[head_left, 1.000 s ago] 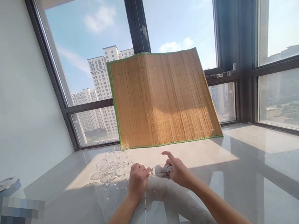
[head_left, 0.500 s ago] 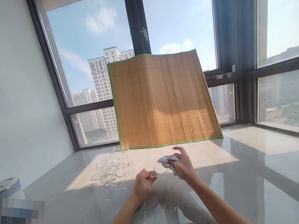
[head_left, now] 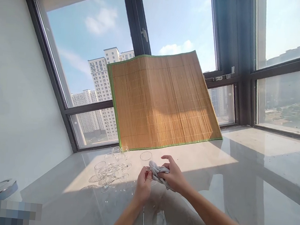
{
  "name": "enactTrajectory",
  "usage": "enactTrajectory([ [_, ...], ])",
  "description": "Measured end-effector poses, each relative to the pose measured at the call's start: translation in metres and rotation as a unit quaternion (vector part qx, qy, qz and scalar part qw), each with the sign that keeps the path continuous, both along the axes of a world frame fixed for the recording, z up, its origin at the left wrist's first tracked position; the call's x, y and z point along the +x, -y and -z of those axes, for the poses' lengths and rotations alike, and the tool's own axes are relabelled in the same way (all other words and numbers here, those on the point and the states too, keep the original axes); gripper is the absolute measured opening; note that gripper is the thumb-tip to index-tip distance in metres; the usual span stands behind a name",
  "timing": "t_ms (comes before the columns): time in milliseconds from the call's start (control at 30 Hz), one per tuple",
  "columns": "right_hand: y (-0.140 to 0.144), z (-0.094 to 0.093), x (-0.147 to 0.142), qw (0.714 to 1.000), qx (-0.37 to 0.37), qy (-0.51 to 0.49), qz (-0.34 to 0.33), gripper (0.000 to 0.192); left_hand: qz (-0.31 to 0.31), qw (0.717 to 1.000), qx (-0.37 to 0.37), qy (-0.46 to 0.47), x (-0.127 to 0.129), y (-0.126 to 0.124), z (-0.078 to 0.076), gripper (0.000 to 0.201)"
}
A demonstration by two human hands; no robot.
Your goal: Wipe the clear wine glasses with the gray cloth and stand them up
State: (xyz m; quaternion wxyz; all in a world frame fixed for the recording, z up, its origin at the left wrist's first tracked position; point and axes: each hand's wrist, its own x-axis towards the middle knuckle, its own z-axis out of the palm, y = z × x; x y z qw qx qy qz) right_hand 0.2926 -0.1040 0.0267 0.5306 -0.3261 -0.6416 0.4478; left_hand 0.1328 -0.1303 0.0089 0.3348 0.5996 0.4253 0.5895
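Note:
Pinched in the fingers of my left hand (head_left: 143,185) is a clear wine glass (head_left: 146,156), tilted with its rim toward the window. My right hand (head_left: 174,178) grips a crumpled grey-white cloth (head_left: 158,171) and presses it against the lower part of the glass, by my left fingertips. The right index finger sticks out above the cloth. Cloth and fingers hide most of the stem. Several clear stemmed glasses (head_left: 101,170) stand grouped on the pale glossy surface (head_left: 188,158), left of my hands.
A bamboo mat (head_left: 164,103) with green edging leans against the dark window frame (head_left: 137,19) behind my hands. At the lower left stands a lidded container (head_left: 1,188), partly blurred out. A white wall (head_left: 23,79) rises on the left.
The glass has turned so its rim points up toward the window. My right hand has moved left and down with the cloth, from the bowl to the lower part of the glass.

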Motion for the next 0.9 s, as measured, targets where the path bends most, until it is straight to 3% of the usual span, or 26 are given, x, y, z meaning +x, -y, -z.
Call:
enactTrajectory([
  [167, 0.010, -0.012, 0.000, 0.996, -0.036, -0.070, -0.045, 0.053, 0.037, 0.999, -0.037, 0.007, 0.000, -0.003, 0.006, 0.034],
  [300, -0.002, -0.021, 0.021, 0.985, -0.064, -0.153, 0.045, 0.055, 0.001, 0.998, -0.052, -0.041, -0.005, -0.007, 0.012, 0.035],
  [500, -0.025, -0.027, 0.053, 0.950, -0.047, -0.221, 0.215, 0.066, 0.028, 0.994, -0.093, -0.057, -0.001, -0.015, 0.023, 0.034],
  [667, -0.029, -0.025, 0.056, 0.942, -0.037, -0.208, 0.262, 0.067, 0.036, 0.990, -0.064, -0.119, 0.003, -0.032, 0.025, 0.018],
  [900, -0.037, -0.018, 0.060, 0.938, 0.016, -0.149, 0.312, 0.057, 0.000, 0.973, 0.016, -0.230, 0.033, -0.086, 0.024, 0.007],
])
